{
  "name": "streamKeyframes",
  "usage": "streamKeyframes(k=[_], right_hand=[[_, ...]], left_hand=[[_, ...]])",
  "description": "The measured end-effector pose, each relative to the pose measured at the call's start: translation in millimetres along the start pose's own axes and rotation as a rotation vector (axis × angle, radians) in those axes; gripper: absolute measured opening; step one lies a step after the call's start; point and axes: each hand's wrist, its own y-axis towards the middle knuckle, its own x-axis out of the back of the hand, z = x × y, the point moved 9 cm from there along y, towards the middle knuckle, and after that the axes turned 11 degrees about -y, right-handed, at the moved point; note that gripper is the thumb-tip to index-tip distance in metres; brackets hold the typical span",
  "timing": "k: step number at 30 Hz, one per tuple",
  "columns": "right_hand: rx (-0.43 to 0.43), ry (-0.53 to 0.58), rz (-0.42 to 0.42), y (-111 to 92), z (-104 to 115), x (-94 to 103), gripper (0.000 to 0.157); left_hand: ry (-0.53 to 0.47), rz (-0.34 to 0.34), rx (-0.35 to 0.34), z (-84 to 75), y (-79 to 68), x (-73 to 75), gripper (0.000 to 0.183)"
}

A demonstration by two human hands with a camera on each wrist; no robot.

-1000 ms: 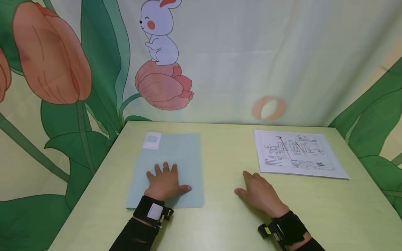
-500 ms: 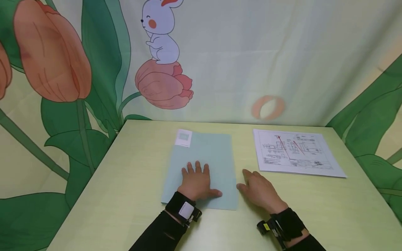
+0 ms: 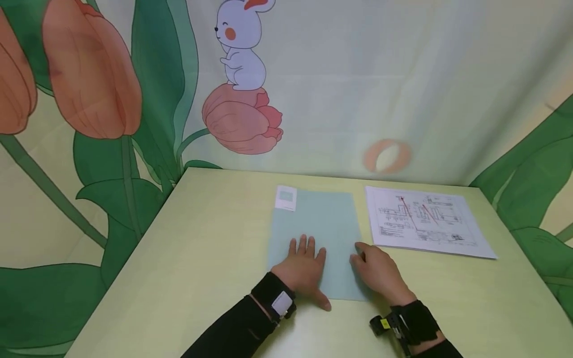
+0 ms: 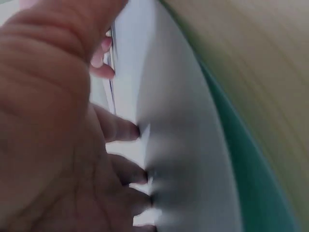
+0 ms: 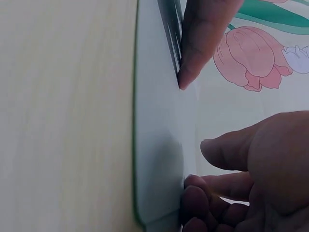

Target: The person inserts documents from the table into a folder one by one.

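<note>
One folder (image 3: pixel 337 233), pale blue, lying flat on the near half of the table (image 3: pixel 192 238), a little right of its middle; white label (image 3: pixel 285 198) at its upper left corner; near edge seen in the left wrist view as two layers, with a darker green-blue band beneath the paler one.

Handling (judged by eye): light, thin, fairly stiff yet able to bow, smooth enough to slide under a flat palm; hardly fragile, though the edges may crease; best taken by a side edge or near corner, both layers together.

One left hand (image 3: pixel 302 271), fingers straight and somewhat spread, resting on the folder's lower left part; thumb set wide, its tip past the near edge.

One right hand (image 3: pixel 380 271), at the folder's right edge; fingers bent, thumb apart from the curled ones in the wrist view; whether it grips the edge cannot be told.

One stack of papers (image 3: pixel 429 223), printed with line drawings and red strokes, just right of the folder; behind all, one curtain (image 3: pixel 331 84) with tulips and a rabbit.
</note>
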Motion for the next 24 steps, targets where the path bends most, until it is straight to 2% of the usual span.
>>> streamKeyframes(k=[5, 12, 17, 20, 22, 24], right_hand=[[-0.014, 0.047, -0.042, -2.2, -6.8, 2.6, 0.045], [-0.089, 0.169, -0.111, -5.2, -28.5, 8.4, 0.043], [-0.135, 0.194, -0.129, -6.5, -40.2, 13.1, 0.042], [-0.147, 0.179, -0.136, -6.8, -42.9, 16.2, 0.041], [-0.145, 0.172, -0.135, -7.0, -42.6, 18.1, 0.041], [-0.141, 0.169, -0.124, -7.5, -41.3, 19.4, 0.042]], left_hand=[[0.064, -0.003, 0.004, -10.7, 4.7, 0.1, 0.116], [0.078, 0.021, -0.054, -26.9, 11.0, -1.1, 0.092], [0.077, 0.033, -0.079, -31.4, 10.4, -0.9, 0.095], [-0.020, -0.050, -0.079, -20.3, 5.0, 14.8, 0.094], [-0.115, -0.138, -0.048, -2.7, -2.3, 30.3, 0.096], [-0.207, -0.212, 0.014, 19.9, -12.3, 42.3, 0.102]])
